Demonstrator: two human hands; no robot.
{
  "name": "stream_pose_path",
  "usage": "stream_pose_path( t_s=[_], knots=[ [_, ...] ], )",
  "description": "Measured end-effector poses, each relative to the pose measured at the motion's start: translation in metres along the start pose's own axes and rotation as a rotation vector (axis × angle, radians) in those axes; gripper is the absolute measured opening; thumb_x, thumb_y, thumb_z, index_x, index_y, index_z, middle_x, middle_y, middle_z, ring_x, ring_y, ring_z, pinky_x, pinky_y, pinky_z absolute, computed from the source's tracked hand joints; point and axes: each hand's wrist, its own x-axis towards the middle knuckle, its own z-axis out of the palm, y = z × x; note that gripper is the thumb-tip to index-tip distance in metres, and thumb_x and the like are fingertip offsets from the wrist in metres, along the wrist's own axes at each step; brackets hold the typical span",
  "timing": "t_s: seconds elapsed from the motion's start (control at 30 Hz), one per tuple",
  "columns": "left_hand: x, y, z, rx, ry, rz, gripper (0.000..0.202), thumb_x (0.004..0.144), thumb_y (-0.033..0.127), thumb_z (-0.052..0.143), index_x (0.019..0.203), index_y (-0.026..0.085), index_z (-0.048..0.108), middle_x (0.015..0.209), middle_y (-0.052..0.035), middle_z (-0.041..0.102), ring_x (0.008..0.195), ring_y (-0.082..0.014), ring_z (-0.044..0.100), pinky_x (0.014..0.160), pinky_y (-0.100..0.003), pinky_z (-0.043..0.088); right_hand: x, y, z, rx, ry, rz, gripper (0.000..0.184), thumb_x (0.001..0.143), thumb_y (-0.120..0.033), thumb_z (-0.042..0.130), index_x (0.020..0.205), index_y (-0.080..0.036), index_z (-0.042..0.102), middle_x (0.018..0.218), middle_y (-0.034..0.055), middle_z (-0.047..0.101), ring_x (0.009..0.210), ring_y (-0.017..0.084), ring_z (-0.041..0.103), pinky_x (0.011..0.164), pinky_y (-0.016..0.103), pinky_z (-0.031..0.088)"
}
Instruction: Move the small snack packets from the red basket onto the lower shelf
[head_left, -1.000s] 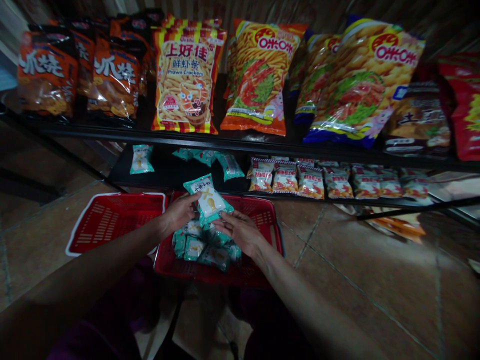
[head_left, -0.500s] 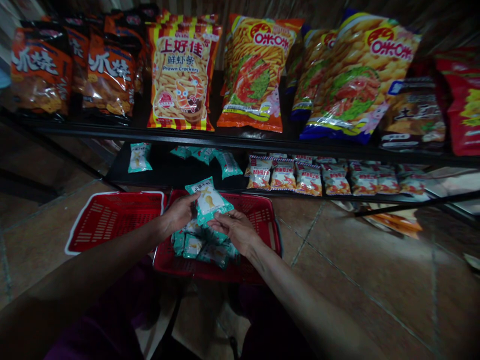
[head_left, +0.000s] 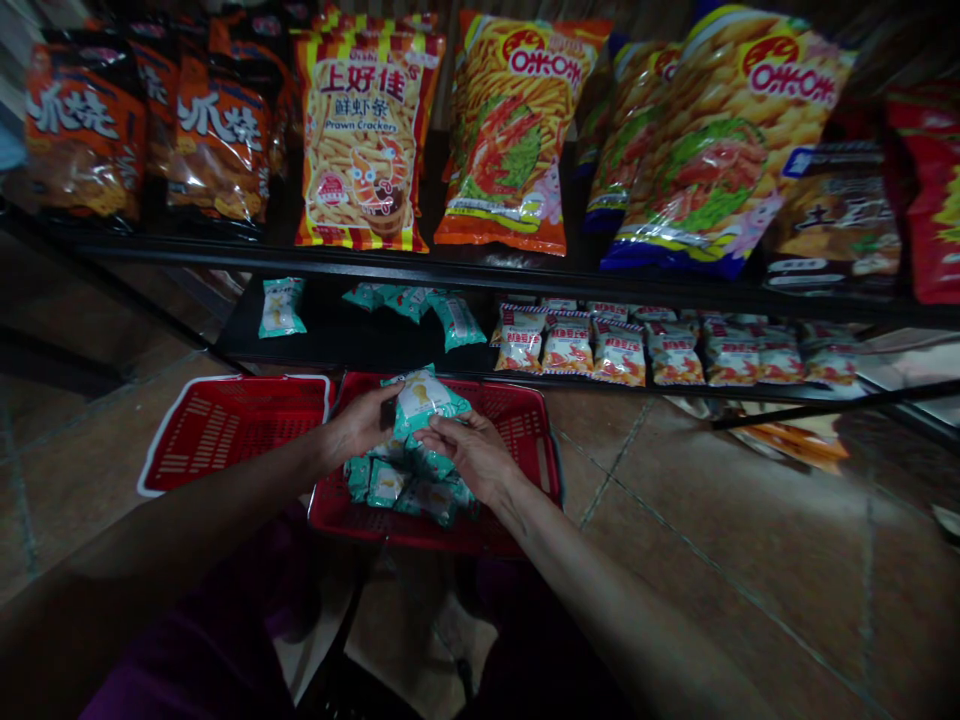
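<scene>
Between my two hands is a small teal-and-white snack bag (head_left: 427, 398), held above a red shopping basket (head_left: 517, 405). My left hand (head_left: 367, 420) grips its left edge, and my right hand (head_left: 476, 452) pinches its lower right side with thumb and fingers. Beneath it, several similar teal bags (head_left: 405, 490) lie heaped in the basket; my hands partly cover them. On the lower shelf (head_left: 330, 345), one teal bag (head_left: 282, 307) stands alone at the left, and a few more teal bags (head_left: 456, 320) lean and lie further right.
A second red basket (head_left: 232, 430) with a white rim stands at the left. Small white-and-orange snack bags (head_left: 619, 350) line the lower shelf's right part. Large bags, including prawn crackers (head_left: 367, 140), fill the upper shelf (head_left: 337, 262), whose edge runs above my hands. Tiled floor (head_left: 675, 480) surrounds the baskets.
The held bag has tipped back and dropped slightly, so its printed front now looks more upward and foreshortened. Both hands keep their hold. The whole view has shifted a little.
</scene>
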Motion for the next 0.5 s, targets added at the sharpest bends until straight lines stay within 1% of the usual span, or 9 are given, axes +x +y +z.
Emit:
stream_pose_path(
  t_s=[0.1,0.2,0.37,0.43,0.5],
  knots=[
    [-0.003,-0.001,0.002,0.014,0.013,-0.002,0.030,0.091,0.024,0.048,0.113,0.008,0.061,0.082,-0.0093,0.070,0.071,-0.0177,0.066,0.072,-0.028,0.053,-0.002,0.001,0.001,-0.016,-0.007,-0.015,0.042,0.041,-0.028,0.089,0.057,-0.018,0.052,0.058,0.0000,0.068,0.061,0.015,0.069,0.061,0.022,0.057],
    [-0.006,-0.003,0.003,0.019,0.014,0.009,0.031,0.090,0.026,0.049,0.111,0.008,0.062,0.084,-0.0100,0.071,0.073,-0.0188,0.066,0.072,-0.029,0.052,-0.003,0.002,0.001,-0.060,0.001,-0.060,0.044,0.042,-0.031,0.088,0.058,-0.019,0.050,0.055,-0.0025,0.065,0.060,0.015,0.068,0.061,0.023,0.057],
    [-0.008,-0.002,0.000,0.099,-0.066,0.030,0.027,0.086,0.028,0.057,0.102,0.009,0.066,0.087,-0.0126,0.070,0.074,-0.0197,0.066,0.071,-0.030,0.051,-0.001,0.004,-0.001,-0.156,0.040,-0.139,0.043,0.044,-0.032,0.086,0.057,-0.020,0.047,0.051,-0.0058,0.060,0.059,0.016,0.068,0.062,0.027,0.056],
    [-0.011,-0.001,0.002,0.131,-0.089,0.071,0.024,0.084,0.026,0.061,0.101,0.010,0.066,0.088,-0.0126,0.070,0.075,-0.0194,0.066,0.071,-0.030,0.051,0.000,0.004,-0.003,-0.203,0.036,-0.144,0.041,0.045,-0.033,0.085,0.057,-0.020,0.048,0.050,-0.0059,0.059,0.058,0.016,0.068,0.061,0.027,0.055],
    [-0.015,-0.001,0.006,0.148,-0.109,0.141,0.024,0.082,0.021,0.063,0.103,0.011,0.065,0.092,-0.0118,0.070,0.078,-0.0187,0.066,0.074,-0.030,0.051,0.001,0.004,-0.004,-0.239,0.031,-0.154,0.036,0.048,-0.034,0.083,0.061,-0.020,0.052,0.051,-0.0056,0.060,0.059,0.016,0.068,0.061,0.027,0.054]
  ],
)
